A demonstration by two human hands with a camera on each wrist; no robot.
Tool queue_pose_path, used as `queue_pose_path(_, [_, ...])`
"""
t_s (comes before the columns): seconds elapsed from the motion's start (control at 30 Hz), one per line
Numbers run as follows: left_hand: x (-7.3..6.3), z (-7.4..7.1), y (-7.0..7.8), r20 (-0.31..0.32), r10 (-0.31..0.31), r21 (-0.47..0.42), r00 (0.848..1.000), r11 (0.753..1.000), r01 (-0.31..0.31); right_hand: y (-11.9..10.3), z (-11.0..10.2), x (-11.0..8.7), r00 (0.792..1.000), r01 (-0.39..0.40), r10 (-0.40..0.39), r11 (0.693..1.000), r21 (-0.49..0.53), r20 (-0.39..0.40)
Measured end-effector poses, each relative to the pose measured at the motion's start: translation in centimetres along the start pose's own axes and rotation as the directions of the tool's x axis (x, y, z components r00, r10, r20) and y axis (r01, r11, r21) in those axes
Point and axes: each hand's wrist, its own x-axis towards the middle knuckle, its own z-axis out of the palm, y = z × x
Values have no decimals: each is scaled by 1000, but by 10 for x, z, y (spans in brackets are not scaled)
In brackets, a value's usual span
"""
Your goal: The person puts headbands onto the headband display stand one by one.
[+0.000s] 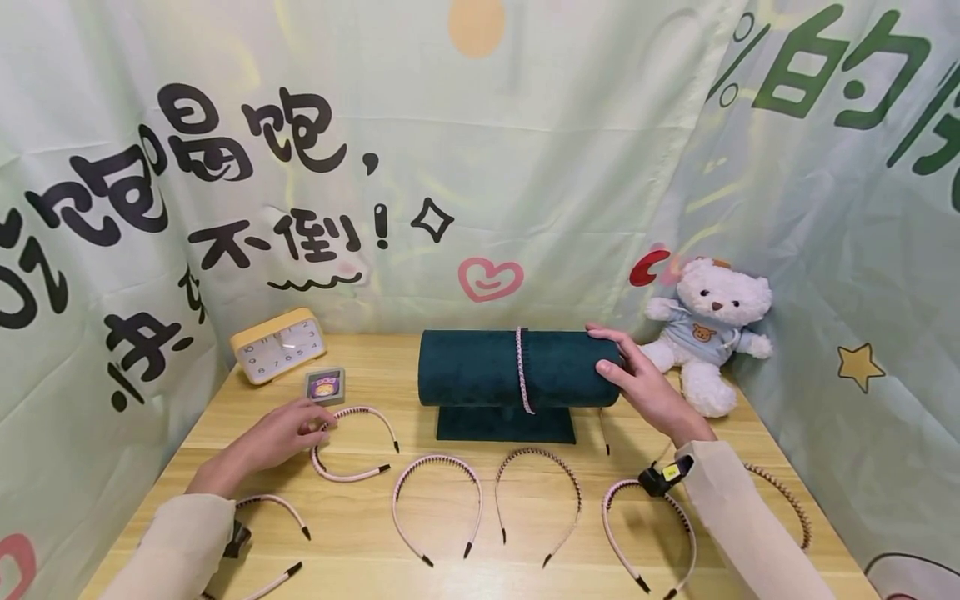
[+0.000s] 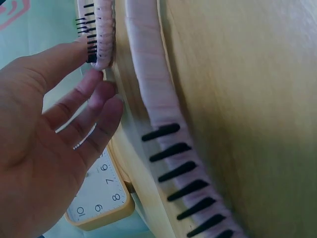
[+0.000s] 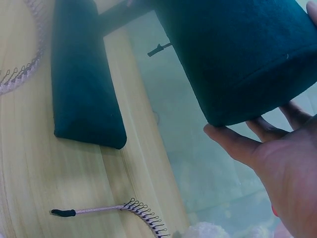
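A dark green velvet headband stand with a padded roll on a flat base stands toward the back of the table. One braided pink headband is fitted around the roll. My right hand holds the roll's right end, its fingers spread over the rim in the right wrist view. On the left, my left hand pinches a pink headband at its curved part, between thumb and fingertips. That headband lies on the table with its dark tips toward the right. In the left wrist view, a pink toothed band passes close to the camera.
Several more headbands, among them a pink one and a braided one, lie across the front. A yellow clock and a small grey square box are at back left. A white teddy bear sits at back right against the printed curtain.
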Motion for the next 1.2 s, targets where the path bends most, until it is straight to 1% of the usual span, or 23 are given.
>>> queue_pose_path(0.3, [1,3,2,-31,62,83,998,995,-59,1,-1,0,1000,-2,2,1000,-1,2])
queue_pose_path(0.47, [1,2,3,-40,65,103,997,993,-61,1,0,1,1000,2,-2,1000,-6,3])
queue_pose_path(0.5, [1,2,3,-41,57,94,998,994,-53,1,0,1,1000,4,-4,1000,-5,3])
queue_pose_path(0.63, [-1,0,6,-44,-14,33,999,999,15,1,0,1,1000,5,-5,1000,-9,4])
queue_pose_path(0.77, [-4,-3,7,-45,-53,-34,998,998,51,2,-1,1,1000,3,-3,1000,-16,-1])
queue_pose_path(0.9, [-8,-7,8,-55,-33,-63,998,998,29,2,-1,1,1000,3,-3,1000,-16,-2])
queue_pose_path(1.0, [-10,-10,8,-73,4,-54,997,999,-8,3,-2,1,1000,1,-1,1000,-22,-4])
queue_pose_path(1.07, [-11,-12,8,-76,17,-41,997,999,-20,3,-2,0,1000,0,-1,1000,-25,-5])
queue_pose_path(1.2, [-12,-16,9,-59,12,-37,998,999,-14,2,-1,1,1000,-4,4,1000,-24,-4])
